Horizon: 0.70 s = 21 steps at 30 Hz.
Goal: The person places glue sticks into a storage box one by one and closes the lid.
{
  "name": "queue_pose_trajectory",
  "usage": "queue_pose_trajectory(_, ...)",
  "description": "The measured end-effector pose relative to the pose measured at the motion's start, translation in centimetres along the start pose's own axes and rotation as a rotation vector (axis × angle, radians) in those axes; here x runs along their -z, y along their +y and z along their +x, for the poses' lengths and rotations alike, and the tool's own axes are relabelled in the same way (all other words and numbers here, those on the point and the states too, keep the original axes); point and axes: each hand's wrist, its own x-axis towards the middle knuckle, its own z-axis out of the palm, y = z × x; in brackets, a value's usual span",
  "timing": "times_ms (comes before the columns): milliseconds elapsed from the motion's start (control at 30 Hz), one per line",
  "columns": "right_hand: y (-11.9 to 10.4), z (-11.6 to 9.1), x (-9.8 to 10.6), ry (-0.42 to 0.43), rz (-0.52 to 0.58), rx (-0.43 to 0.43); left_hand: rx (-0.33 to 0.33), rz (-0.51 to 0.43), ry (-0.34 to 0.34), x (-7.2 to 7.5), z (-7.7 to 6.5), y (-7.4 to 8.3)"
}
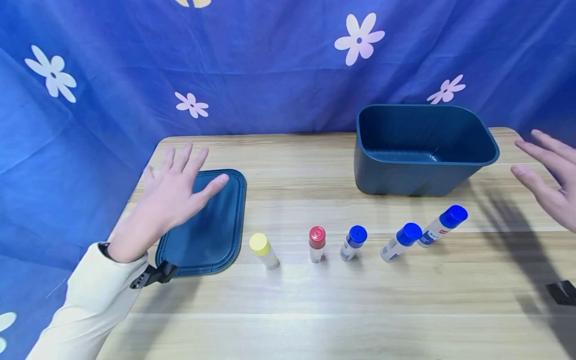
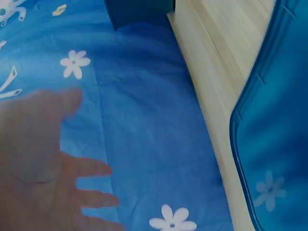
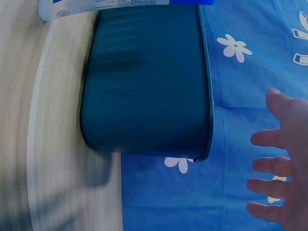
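My left hand (image 1: 168,195) is spread over the dark blue flat lid (image 1: 209,240), fingers apart and nothing in them. At the right edge, my right hand (image 1: 551,175) is held up with fingers spread, beside a deep dark blue bin (image 1: 405,175). Across the middle of the table stand a yellow-capped glue stick (image 1: 264,251), a red-capped glue stick (image 1: 317,244) and a blue-capped glue stick (image 1: 353,243). Two more with blue caps, a glue stick (image 1: 400,242) and a bigger glue stick (image 1: 443,226), are farther right. In the right wrist view the bin (image 3: 149,86) lies left of my fingers.
The light wooden table (image 1: 306,315) has rounded far corners. Behind it and on the left hangs a blue cloth (image 1: 270,65) with white flowers. The bin's open top faces up near the table's back edge. Dark straps sit at both wrists.
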Motion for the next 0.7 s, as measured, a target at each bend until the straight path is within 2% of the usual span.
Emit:
queue_pose_trajectory(67,0.0,0.0,0.1,0.009,-0.013,-0.015,-0.021,-0.093,-0.002,0.3,0.8,0.5)
queue_pose_trajectory(133,0.2,0.1,0.2,0.006,0.031,-0.069,-0.027,-0.196,-0.011,0.6,1.8,1.1)
queue_pose_trajectory(200,0.4,0.2,0.4,0.001,0.138,-0.159,-0.015,-0.298,-0.029,1.0,2.8,1.7)
queue_pose_trajectory(333,1.0,0.8,0.9,-0.008,0.4,-0.321,0.025,-0.483,-0.085,1.5,4.7,3.1)
queue_pose_trajectory(433,1.5,1.5,1.1,-0.028,0.676,-0.346,0.04,-0.683,-0.149,1.8,5.6,4.4)
queue_pose_trajectory(567,2.0,1.9,1.0,-0.047,1.055,-0.408,0.068,-0.997,-0.246,2.2,6.1,6.2)
queue_pose_trajectory(700,2.4,2.3,1.1,-0.029,1.229,-0.513,0.093,-1.232,-0.304,2.5,6.7,8.5)
